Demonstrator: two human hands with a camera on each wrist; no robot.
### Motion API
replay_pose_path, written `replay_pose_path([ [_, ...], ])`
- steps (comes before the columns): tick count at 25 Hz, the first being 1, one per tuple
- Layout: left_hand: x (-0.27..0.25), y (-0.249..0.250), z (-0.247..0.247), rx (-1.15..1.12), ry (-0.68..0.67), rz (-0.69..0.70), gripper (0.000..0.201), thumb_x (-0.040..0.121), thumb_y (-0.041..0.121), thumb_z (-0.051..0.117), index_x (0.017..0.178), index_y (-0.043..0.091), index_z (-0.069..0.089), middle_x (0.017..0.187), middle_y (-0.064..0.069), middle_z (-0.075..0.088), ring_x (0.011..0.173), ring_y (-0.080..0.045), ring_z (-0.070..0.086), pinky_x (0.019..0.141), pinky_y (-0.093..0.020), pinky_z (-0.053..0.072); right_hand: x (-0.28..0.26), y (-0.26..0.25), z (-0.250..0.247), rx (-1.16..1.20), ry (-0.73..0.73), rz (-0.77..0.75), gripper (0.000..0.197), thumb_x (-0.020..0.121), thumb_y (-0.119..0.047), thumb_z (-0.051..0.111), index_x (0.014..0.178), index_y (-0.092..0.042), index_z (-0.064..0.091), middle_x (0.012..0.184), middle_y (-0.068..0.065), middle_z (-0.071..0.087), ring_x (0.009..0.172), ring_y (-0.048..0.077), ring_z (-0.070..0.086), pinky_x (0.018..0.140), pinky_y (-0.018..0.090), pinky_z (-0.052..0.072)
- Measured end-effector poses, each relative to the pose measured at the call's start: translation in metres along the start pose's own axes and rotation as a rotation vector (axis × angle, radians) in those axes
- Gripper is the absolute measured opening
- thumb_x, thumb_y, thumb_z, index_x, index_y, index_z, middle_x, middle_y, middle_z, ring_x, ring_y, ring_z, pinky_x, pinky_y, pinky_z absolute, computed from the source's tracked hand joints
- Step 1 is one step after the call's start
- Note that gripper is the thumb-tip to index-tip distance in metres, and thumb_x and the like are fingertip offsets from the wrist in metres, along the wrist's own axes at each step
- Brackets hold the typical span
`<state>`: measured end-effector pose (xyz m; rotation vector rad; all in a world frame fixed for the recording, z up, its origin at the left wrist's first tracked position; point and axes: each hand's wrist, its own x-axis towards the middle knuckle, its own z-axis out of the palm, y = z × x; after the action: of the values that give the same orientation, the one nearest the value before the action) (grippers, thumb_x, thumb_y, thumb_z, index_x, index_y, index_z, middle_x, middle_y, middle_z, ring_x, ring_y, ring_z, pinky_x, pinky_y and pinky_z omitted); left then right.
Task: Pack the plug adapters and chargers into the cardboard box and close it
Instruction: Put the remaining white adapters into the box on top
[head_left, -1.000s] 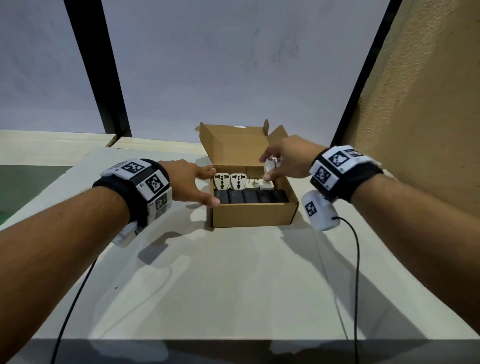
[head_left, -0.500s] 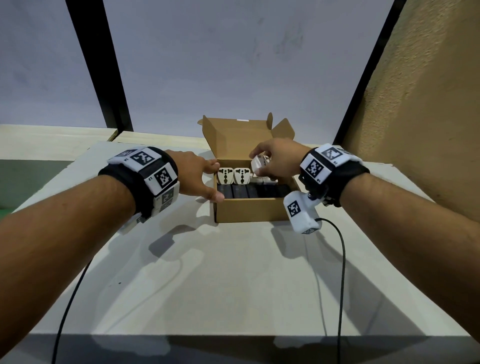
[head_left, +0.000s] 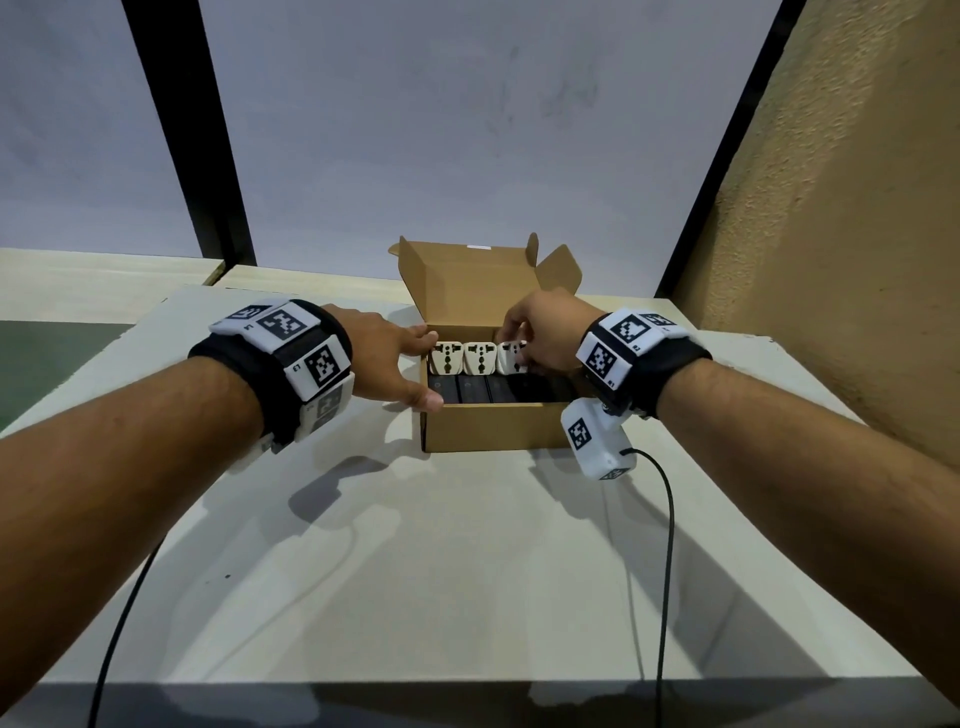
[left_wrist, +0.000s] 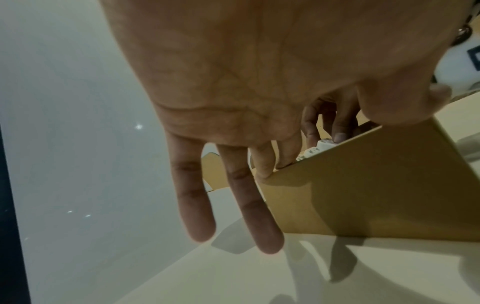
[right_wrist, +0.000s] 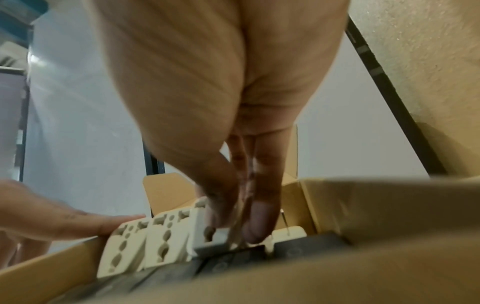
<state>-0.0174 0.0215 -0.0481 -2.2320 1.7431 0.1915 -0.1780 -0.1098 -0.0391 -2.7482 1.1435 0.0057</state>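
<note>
An open cardboard box (head_left: 493, 431) stands mid-table, its lid (head_left: 478, 280) upright at the back. A row of black chargers (head_left: 467, 389) lies along its front. Behind them stand two white plug adapters (head_left: 447, 357) (head_left: 479, 357). My right hand (head_left: 519, 348) pinches a third plug adapter (head_left: 511, 358) beside them, low in the box. The right wrist view shows thumb and fingers (right_wrist: 257, 222) on that adapter (right_wrist: 201, 222); another white piece (right_wrist: 288, 233) lies further right. My left hand (head_left: 410, 364) rests with straight fingers (left_wrist: 259, 168) on the box's left wall (left_wrist: 363, 185).
The box sits on a white table (head_left: 415, 571). A rough tan wall (head_left: 857, 260) rises close on the right and a black post (head_left: 192, 130) stands at the back left. Black cables (head_left: 667, 545) trail from both wrists over the table.
My right hand has lowered the third adapter from above the box down next to the other two. The left hand stays on the box's left side.
</note>
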Motion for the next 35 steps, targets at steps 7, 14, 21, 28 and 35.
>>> replay_pose_path([
  [7,-0.009,0.009,-0.008,0.033,-0.015,-0.008,0.093,0.073,0.08,0.04,0.149,0.038,0.009,0.156,0.014,0.018,0.135,-0.022,0.037,0.106,-0.04,0.031,-0.004,0.002,0.002,-0.028,0.028,-0.034,0.029,0.086,-0.017,0.07,0.114,-0.015,0.067,0.093,-0.005,0.049,0.086,0.013,0.049,0.074,0.025,0.042],
  [14,0.001,-0.002,-0.006,-0.102,-0.033,0.008,0.106,0.055,0.088,0.045,0.147,0.045,0.013,0.155,0.013,0.025,0.136,-0.022,0.036,0.108,-0.042,0.028,-0.004,0.005,0.005,0.013,0.035,-0.054,0.035,0.083,-0.02,0.074,0.117,-0.017,0.067,0.1,-0.005,0.057,0.095,0.014,0.055,0.078,0.026,0.045],
  [21,0.001,-0.002,-0.002,-0.138,-0.012,0.027,0.107,0.051,0.088,0.044,0.146,0.047,0.014,0.153,0.026,0.017,0.13,-0.017,0.044,0.107,-0.042,0.029,-0.019,0.035,-0.026,-0.059,-0.125,-0.086,0.033,0.088,-0.005,0.063,0.114,-0.022,0.071,0.11,-0.006,0.073,0.094,0.008,0.064,0.089,0.024,0.048],
  [28,0.002,0.005,-0.009,-0.077,-0.072,0.035,0.096,0.068,0.078,0.049,0.147,0.044,0.007,0.156,0.024,0.004,0.139,-0.018,0.031,0.111,-0.041,0.023,-0.019,0.041,0.004,-0.262,-0.091,-0.069,0.025,0.09,-0.04,0.061,0.114,-0.04,0.069,0.114,-0.001,0.063,0.117,0.024,0.044,0.095,0.038,0.038],
  [35,-0.001,-0.002,-0.002,-0.251,-0.046,0.028,0.11,0.058,0.081,0.053,0.149,0.038,0.008,0.145,0.003,0.045,0.128,-0.02,0.046,0.11,-0.038,0.03,-0.017,0.038,0.001,-0.097,-0.042,-0.075,0.027,0.086,-0.032,0.069,0.112,-0.023,0.072,0.113,-0.002,0.071,0.11,0.018,0.06,0.089,0.028,0.043],
])
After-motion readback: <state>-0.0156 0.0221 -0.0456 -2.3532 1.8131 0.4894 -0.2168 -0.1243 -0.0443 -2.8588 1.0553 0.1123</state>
